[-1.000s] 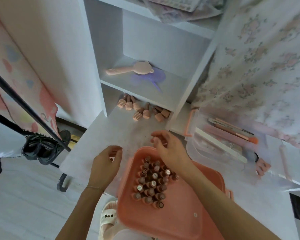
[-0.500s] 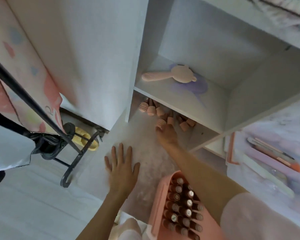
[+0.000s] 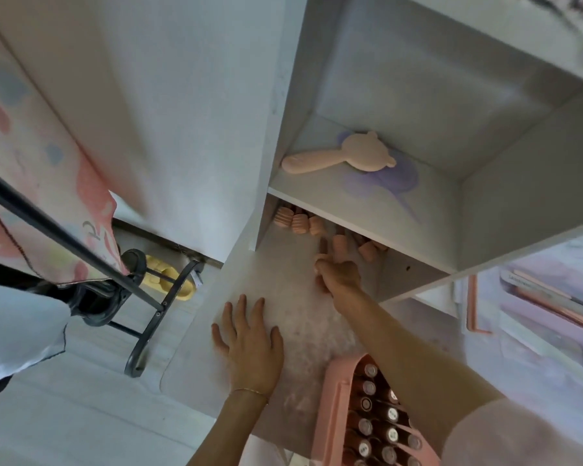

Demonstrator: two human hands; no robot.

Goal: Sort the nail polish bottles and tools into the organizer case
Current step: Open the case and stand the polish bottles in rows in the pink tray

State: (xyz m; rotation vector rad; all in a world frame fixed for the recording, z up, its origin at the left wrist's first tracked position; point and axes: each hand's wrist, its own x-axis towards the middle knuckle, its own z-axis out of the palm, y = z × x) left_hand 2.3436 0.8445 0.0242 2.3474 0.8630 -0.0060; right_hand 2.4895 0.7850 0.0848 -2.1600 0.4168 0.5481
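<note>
Overhead, the white laminate shelf unit [image 3: 505,210] takes up most of the view, its lower shelf board projecting above the white desk surface [image 3: 283,274]. At the bottom edge sits the pink plastic organizer case [image 3: 334,408], its visible slots filled with upright dark nail polish bottles with silver-topped caps [image 3: 371,388]. On the lower shelf board lies a pale pink bear-shaped hairbrush [image 3: 347,156], partly over a lilac translucent fan-shaped item [image 3: 387,183].

Beneath that board, at the back of the desk, a loose row of peach ribbed-cap nail polish bottles [image 3: 300,223] lies on its side. The right hand [image 3: 339,275] is stretched under the board, fingertips at the nearer bottles of that row, just in front of one upright peach bottle [image 3: 340,245]. Its fingers are curled forward, but whether they hold a bottle cannot be told; the contact is blurred and partly hidden. The left hand [image 3: 249,341] rests flat on the desk with fingers straight and spread, holding nothing, beside the case and well short of the loose bottles.

Against half a second ago, the right hand sits in much the same place at the bottles, the left hand stays flat on the desk, and the case shows slightly more of its bottle rows.
</note>
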